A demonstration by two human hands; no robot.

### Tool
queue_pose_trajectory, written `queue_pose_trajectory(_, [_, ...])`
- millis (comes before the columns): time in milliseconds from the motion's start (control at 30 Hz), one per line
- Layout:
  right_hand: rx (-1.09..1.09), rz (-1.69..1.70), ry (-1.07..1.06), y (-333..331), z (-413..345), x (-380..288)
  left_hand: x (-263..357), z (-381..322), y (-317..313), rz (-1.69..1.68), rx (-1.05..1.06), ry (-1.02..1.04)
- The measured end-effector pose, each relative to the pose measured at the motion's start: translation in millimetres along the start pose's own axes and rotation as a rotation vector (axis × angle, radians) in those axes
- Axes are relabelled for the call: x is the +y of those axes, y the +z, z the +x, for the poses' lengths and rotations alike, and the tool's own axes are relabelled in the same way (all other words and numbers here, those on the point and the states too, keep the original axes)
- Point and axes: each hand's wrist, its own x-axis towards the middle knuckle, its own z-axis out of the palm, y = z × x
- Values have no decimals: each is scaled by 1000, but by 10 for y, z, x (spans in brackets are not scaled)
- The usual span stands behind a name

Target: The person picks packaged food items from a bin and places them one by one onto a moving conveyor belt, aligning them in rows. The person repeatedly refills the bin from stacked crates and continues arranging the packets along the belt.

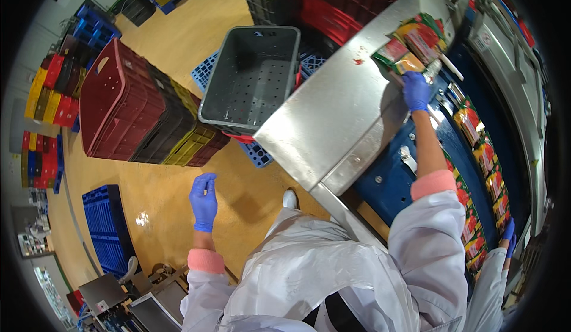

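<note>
My right hand, in a blue glove, reaches over the machine beside the steel table. It is at the near edge of a group of printed food packets, by a silvery piece; whether its fingers grip anything I cannot tell. My left hand, also gloved in blue, hangs over the floor with fingers slightly bent and nothing in it. Two rows of similar packets lie along the blue machine bed. An open grey crate stands left of the table.
A tall stack of maroon, black and yellow crates stands at left. Blue pallets lie on the floor. A co-worker's gloved hands touch the far packet row at lower right. More crates stand behind the table.
</note>
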Motion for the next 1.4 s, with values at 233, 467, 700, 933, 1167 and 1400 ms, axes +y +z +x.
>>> queue_pose_trajectory(233, [-45, 141, 140, -71, 554, 134, -614, 440, -146, -5, 58, -168])
queue_pose_trajectory(467, [115, 54, 536, -103, 1245, 1585, -892, 1056, 987, -585, -249, -896])
queue_pose_trajectory(700, [279, -445, 502, -58, 1271, 597, -1294, 1649, 2000, -1121, 137, -1340])
queue_pose_trajectory(933, [153, 105, -229, 115, 1384, -1063, -1198, 2059, 1953, -1272, 139, -1248])
queue_pose_trajectory(1167, [-412, 478, -498, 425, 1119, -3405, -9, 3329, 1204, -1437, -63, -728])
queue_pose_trajectory(1400, [-108, 501, -82, 384, 1247, -4025, 535, 3895, 725, -1382, -301, -582])
